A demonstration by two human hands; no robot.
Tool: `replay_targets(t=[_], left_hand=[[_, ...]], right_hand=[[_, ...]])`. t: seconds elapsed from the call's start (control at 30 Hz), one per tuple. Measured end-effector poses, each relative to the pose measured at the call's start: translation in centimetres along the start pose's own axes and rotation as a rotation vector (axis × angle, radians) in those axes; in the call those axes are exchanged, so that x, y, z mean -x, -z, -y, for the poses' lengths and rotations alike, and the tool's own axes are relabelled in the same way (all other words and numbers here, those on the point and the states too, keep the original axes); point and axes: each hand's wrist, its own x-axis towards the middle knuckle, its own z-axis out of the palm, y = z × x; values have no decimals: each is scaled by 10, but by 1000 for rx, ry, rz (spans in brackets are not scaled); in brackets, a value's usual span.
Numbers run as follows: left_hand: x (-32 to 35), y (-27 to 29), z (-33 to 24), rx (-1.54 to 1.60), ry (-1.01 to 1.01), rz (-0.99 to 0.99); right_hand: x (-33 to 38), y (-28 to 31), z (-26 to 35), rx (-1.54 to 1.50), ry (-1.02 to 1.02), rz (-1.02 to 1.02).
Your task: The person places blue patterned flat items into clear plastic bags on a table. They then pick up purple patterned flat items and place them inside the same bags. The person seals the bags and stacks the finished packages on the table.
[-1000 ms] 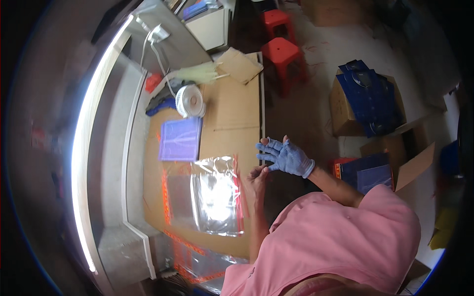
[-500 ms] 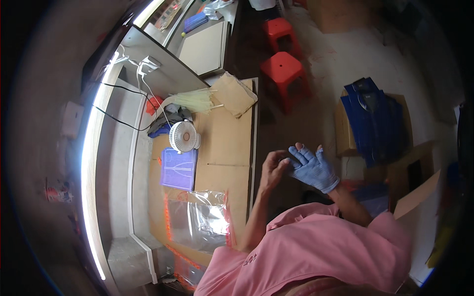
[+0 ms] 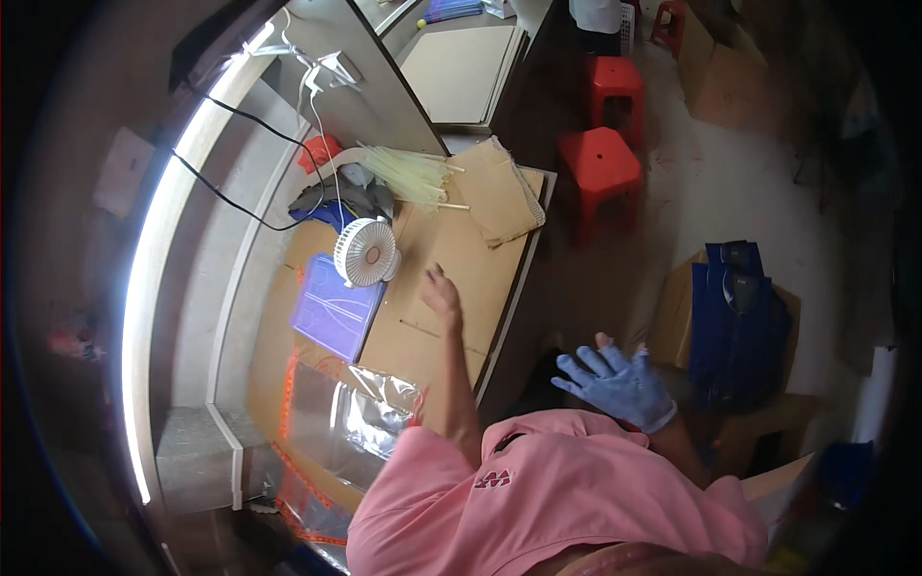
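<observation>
My left hand [image 3: 442, 296], bare, reaches over the cardboard-topped table near the small white fan [image 3: 365, 252]. Its fingers are loosely stretched and nothing shows in them. A stack of purple printed plastic sheets or bags [image 3: 336, 307] lies beside the fan, left of that hand. My right hand [image 3: 619, 389] wears a blue glove with some bare fingertips. It hangs in the air off the table's right side, fingers spread, holding nothing. Clear plastic bags with orange edges [image 3: 336, 422] lie on the near part of the table, close to my left forearm.
A folded brown cardboard piece [image 3: 497, 192] and pale thin strips [image 3: 408, 176] lie at the table's far end. Red stools [image 3: 602, 158] stand beyond. Dark blue garments [image 3: 735, 331] lie over a carton at right. Cables hang by the bright tube light [image 3: 144, 250].
My left hand has left my gloved right hand and swung left over the table. The right hand's fingers have spread. The view has shifted, so the stools and garments sit lower in it.
</observation>
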Motion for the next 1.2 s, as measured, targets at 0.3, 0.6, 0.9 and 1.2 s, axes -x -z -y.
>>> replay_targets(t=[0.3,0.6,0.9,1.2], left_hand=[[75,-38,-110,480,162,963],[-2,-47,-112,520,270,914],[-21,-125,-115,365,274,555],[-70,-181,-177,92,-249,235]], right_hand=[[-117,-71,-46,92,277,21],[-205,-95,-82,-123,442,-30],[-239,-134,-148,-34,542,-130],[-279,-152,-250,590,569,-440]])
